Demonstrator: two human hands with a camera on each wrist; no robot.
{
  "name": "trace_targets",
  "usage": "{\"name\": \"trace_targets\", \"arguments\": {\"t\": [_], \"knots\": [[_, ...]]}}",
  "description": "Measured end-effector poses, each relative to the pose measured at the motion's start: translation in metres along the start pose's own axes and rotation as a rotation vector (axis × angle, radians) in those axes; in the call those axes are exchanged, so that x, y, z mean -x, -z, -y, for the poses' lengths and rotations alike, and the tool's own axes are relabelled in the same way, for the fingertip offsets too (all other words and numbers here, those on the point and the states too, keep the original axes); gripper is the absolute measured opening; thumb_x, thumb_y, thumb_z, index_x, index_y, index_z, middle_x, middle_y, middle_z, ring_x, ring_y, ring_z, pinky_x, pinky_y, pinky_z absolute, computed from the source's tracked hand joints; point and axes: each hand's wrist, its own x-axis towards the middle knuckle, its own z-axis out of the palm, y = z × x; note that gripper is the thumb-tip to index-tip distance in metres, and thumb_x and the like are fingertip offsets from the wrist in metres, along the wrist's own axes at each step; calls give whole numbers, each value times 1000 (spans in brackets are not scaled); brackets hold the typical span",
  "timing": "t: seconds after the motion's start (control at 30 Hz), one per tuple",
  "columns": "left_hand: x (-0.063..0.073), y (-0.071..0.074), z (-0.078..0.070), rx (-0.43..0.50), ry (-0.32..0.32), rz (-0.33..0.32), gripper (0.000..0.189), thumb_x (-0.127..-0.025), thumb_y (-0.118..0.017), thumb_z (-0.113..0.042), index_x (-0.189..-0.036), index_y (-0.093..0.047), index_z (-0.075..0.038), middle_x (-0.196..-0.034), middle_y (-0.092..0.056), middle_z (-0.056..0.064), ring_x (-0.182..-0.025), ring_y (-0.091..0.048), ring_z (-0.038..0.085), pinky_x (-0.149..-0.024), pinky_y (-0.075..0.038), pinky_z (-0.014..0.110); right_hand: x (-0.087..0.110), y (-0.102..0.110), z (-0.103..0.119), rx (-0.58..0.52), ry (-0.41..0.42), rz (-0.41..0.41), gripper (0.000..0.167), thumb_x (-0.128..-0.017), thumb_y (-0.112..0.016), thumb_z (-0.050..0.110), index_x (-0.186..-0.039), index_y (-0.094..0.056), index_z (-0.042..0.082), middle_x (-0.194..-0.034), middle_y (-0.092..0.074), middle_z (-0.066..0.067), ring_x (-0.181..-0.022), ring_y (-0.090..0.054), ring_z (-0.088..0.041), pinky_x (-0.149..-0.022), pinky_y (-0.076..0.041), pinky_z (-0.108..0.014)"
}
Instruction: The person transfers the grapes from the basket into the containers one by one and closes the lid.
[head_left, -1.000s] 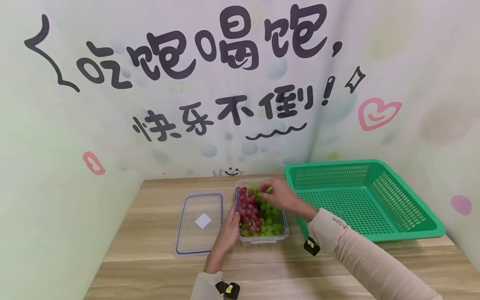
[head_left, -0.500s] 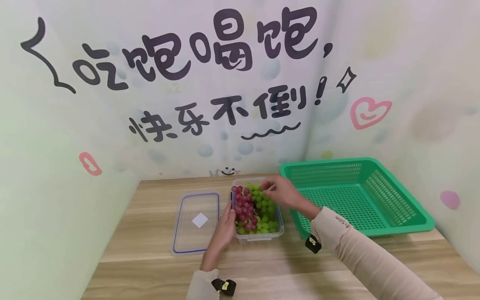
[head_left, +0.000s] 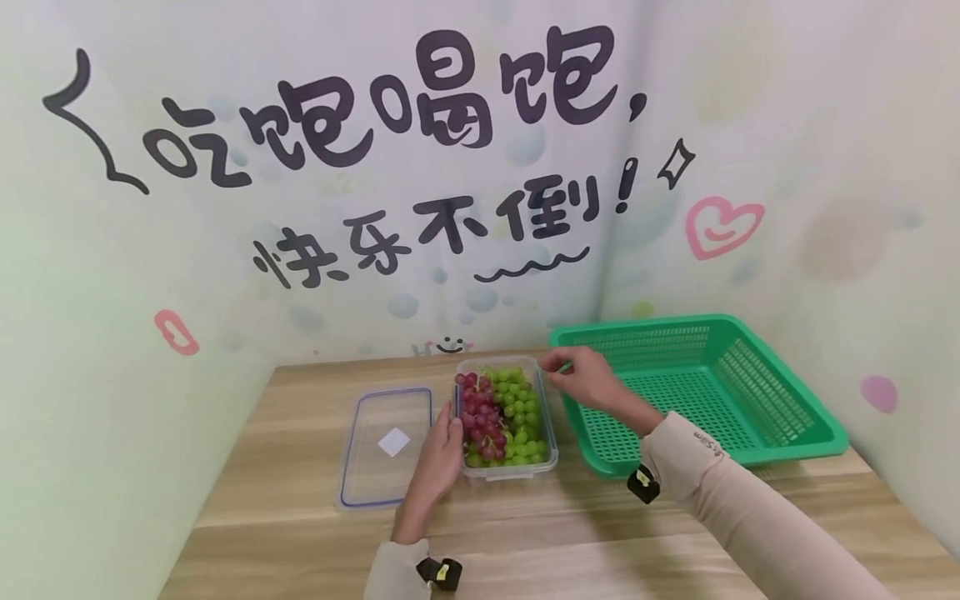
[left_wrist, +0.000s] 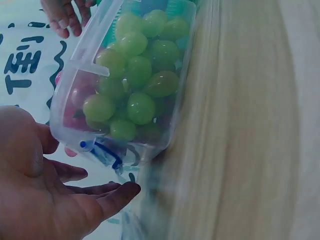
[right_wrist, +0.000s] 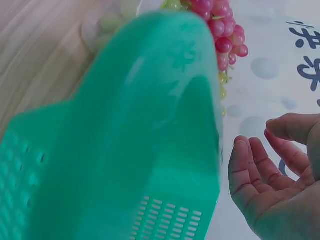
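A clear plastic food container (head_left: 510, 475) holds red grapes (head_left: 477, 417) on its left side and green grapes (head_left: 525, 408) on its right and along the front. Beside its left wall is my left hand (head_left: 437, 458). In the left wrist view, that hand's fingers (left_wrist: 112, 200) reach out loosely below the blue-edged latch (left_wrist: 102, 154), with the thumb near the container's corner. My right hand (head_left: 588, 382) hovers just off the container's far right corner, over the basket's left rim. The right wrist view shows its fingers (right_wrist: 242, 165) loosely bent with nothing between them.
A clear lid (head_left: 363, 475) with a blue seal and a white label lies flat left of the container. To the right stands a green perforated basket (head_left: 795, 450). A printed wall (head_left: 360, 325) closes off the table's back edge.
My right hand has let go of the green grape stem and moved right, off the container toward the basket. My left hand stays beside the container. The head view has shifted slightly.
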Motion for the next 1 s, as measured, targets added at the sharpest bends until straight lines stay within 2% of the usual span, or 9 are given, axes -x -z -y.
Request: {"name": "trace_targets", "arguments": {"t": [0.07, 0.1, 0.17, 0.27, 0.3, 0.33, 0.4, 0.67, 1.0], "knots": [[1, 3, -3, -29, -5, -11, 54, -109, -29, -21, -153, -21, 9, -156, -27, 32, -145, -24, 47, -120, -20, 58, 3, 3, -4, -6, -12, 2, 20, -96, -60, 8, -114, -69, 2, -112, -68, -17, -99, -66, -31, -79, -59, -39], [2, 5, -5, -40, -11, -16, 55, -108, -29, -22, -153, -22, 9, -150, -35, 34, -140, -34, 48, -117, -29, 58, 4, 4, -6, -6, -14, 3, 20, -97, -60, 8, -114, -69, 2, -113, -68, -17, -99, -66, -32, -79, -59, -39], [3, 11, -7, -50, -12, -31, 54, -108, -30, -20, -153, -23, 9, -143, -43, 35, -135, -41, 47, -115, -33, 58, 7, 6, -8, -7, -15, 7, 21, -97, -60, 10, -115, -69, 3, -114, -68, -17, -101, -66, -32, -79, -59, -40], [5, 21, -9, -55, -28, -50, 54, -107, -31, -18, -152, -23, 10, -140, -46, 36, -131, -45, 47, -112, -36, 58, 9, 7, -10, -6, 6, 10, 21, -98, -59, 10, -116, -68, 2, -116, -67, -18, -102, -66, -33, -80, -59, -41], [5, 24, -9, -55, -25, -51, 54, -107, -31, -19, -152, -23, 10, -141, -45, 36, -131, -46, 47, -112, -37, 58, 10, 8, -10, -6, 14, 11, 21, -98, -59, 10, -116, -68, 2, -116, -67, -19, -103, -66, -33, -81, -58, -42], [6, 27, -8, -54, -11, -52, 54, -108, -31, -19, -153, -22, 9, -148, -39, 35, -137, -40, 47, -115, -31, 59, 11, 8, -9, -8, 17, 11, 21, -98, -59, 10, -115, -68, 2, -116, -67, -19, -103, -66, -33, -81, -58, -42], [8, 34, -7, -56, 6, -58, 55, -108, -32, -21, -153, -22, 8, -151, -34, 35, -138, -38, 48, -114, -32, 59, 11, 7, -9, -10, 20, 9, 20, -98, -59, 10, -114, -68, 2, -116, -67, -19, -103, -66, -33, -80, -59, -41], [14, 58, 0, -111, 72, -123, 55, -107, -33, -23, -154, -24, 3, -150, -38, 32, -132, -45, 48, -110, -37, 61, 8, 1, -1, -14, 10, 21, 20, -97, -61, 9, -114, -68, 1, -113, -67, -18, -101, -66, -35, -77, -59, -38], [19, 83, 12, -191, 30, -191, 52, -104, -42, -14, -150, -32, 8, -141, -45, 35, -125, -51, 49, -103, -43, 62, 7, -12, 8, -44, 23, 38, 30, -98, -59, 11, -126, -62, 0, -114, -67, -17, -104, -66, -35, -82, -59, -42]]}}
